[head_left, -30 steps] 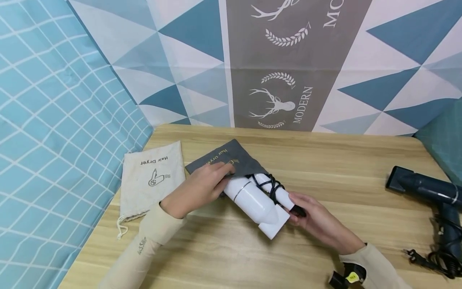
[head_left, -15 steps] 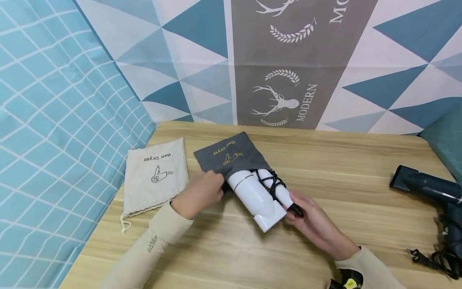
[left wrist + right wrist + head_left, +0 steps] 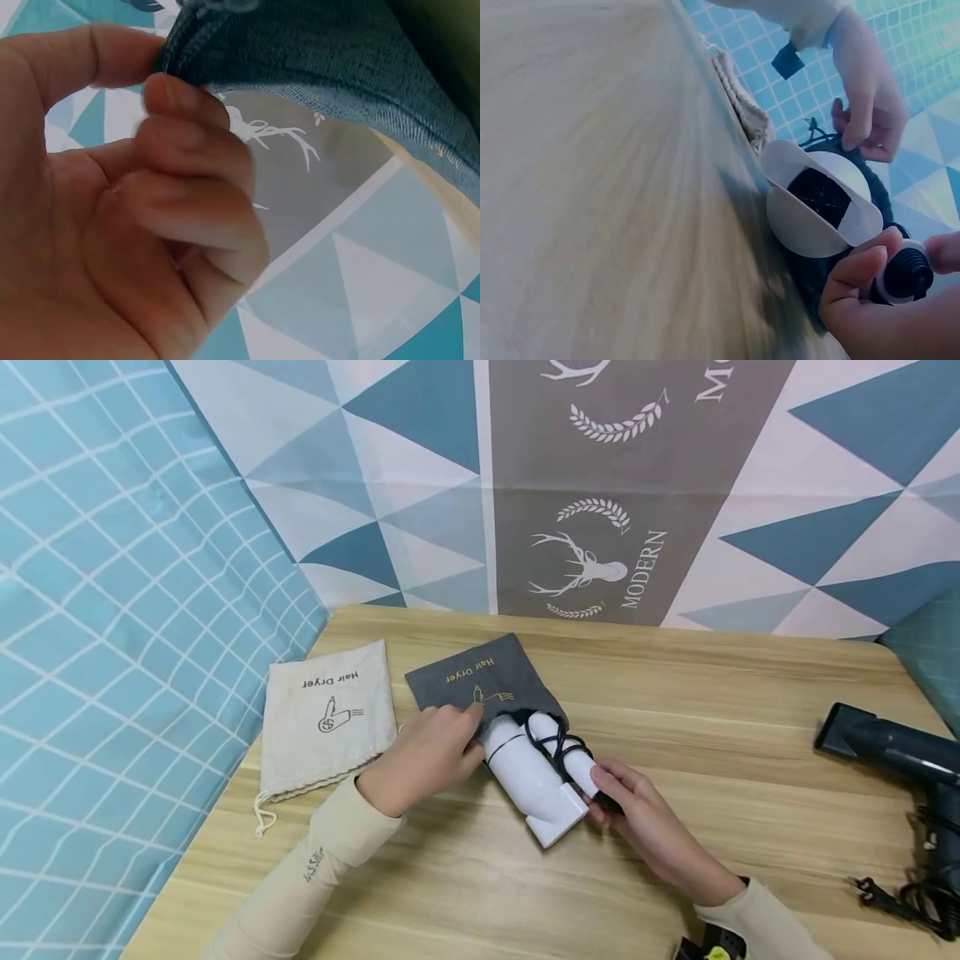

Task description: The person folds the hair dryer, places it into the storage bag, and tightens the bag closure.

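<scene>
A white hair dryer (image 3: 525,781) lies partly inside a dark grey drawstring pouch (image 3: 491,672) printed "Hair Dryer" in gold. Its nozzle and the handle's end stick out, with black cord wound round the handle. My left hand (image 3: 427,756) pinches the pouch's mouth edge between thumb and forefinger; the left wrist view shows the gathered cloth (image 3: 300,52) at the fingertips. My right hand (image 3: 641,814) grips the end of the handle (image 3: 579,770), where the black cord sleeve (image 3: 909,274) comes out. The dryer's rear is hidden in the pouch.
Left of the grey pouch lies a flat beige drawstring pouch (image 3: 326,718), also printed "Hair Dryer". At the right edge is a black hair dryer (image 3: 892,747) with its cord and plug (image 3: 877,893) bundled beside it. Patterned cloth (image 3: 577,485) hangs behind the wooden table (image 3: 750,710).
My left hand has slid along the pouch's mouth, dropping to its lower corner and then taking the edge near the dryer's body. The dryer sits slightly deeper in the pouch.
</scene>
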Demonstrator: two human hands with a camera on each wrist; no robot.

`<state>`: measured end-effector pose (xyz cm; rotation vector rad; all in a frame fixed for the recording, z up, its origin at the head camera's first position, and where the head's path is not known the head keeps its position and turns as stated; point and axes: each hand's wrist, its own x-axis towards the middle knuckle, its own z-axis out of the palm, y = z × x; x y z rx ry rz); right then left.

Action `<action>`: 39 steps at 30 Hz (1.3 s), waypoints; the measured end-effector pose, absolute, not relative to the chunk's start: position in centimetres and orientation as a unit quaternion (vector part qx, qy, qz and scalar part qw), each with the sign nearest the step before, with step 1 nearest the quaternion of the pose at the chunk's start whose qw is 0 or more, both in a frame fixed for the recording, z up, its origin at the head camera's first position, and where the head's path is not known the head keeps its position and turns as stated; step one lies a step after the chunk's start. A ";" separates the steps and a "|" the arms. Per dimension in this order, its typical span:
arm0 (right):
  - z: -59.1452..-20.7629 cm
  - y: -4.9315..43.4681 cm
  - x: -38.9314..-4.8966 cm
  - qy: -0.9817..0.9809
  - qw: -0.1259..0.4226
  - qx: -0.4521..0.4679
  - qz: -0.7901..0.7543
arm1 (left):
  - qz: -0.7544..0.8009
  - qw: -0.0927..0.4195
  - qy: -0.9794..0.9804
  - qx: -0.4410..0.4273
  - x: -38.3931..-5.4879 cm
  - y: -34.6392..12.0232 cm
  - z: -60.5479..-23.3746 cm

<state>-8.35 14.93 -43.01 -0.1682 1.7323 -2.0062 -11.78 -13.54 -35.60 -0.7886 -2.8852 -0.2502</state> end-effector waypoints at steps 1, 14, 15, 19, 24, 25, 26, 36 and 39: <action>-43.0 14.9 -8.3 0.636 0.240 -0.061 -0.731 | -0.079 0.075 -0.959 -0.260 -11.8 -13.5 -35.7; -42.1 14.5 -8.4 0.676 0.254 -0.085 -0.686 | -0.076 0.097 -0.946 -0.298 -13.3 -13.1 -38.9; -42.1 14.5 -8.5 0.679 0.252 -0.087 -0.684 | -0.076 0.113 -0.941 -0.309 -13.4 -12.9 -38.9; -41.8 14.4 -8.8 0.694 0.244 -0.108 -0.668 | -0.087 0.184 -0.917 -0.344 -13.5 -12.4 -38.3; -41.2 14.0 -9.1 0.698 0.242 -0.117 -0.664 | -0.099 0.214 -0.898 -0.372 -13.0 -11.8 -37.5; -41.1 13.9 -9.1 0.689 0.244 -0.109 -0.674 | -0.098 0.214 -0.897 -0.375 -12.9 -11.7 -37.4; -41.1 13.8 -9.1 0.677 0.247 -0.097 -0.687 | -0.095 0.212 -0.897 -0.376 -12.8 -11.7 -37.4; -40.9 12.8 -8.4 0.575 0.203 0.010 -0.793 | -0.094 0.211 -0.896 -0.379 -11.3 -11.0 -36.8; -41.3 12.2 -8.1 0.569 0.205 0.043 -0.795 | -0.087 0.210 -0.898 -0.377 -11.3 -10.7 -37.1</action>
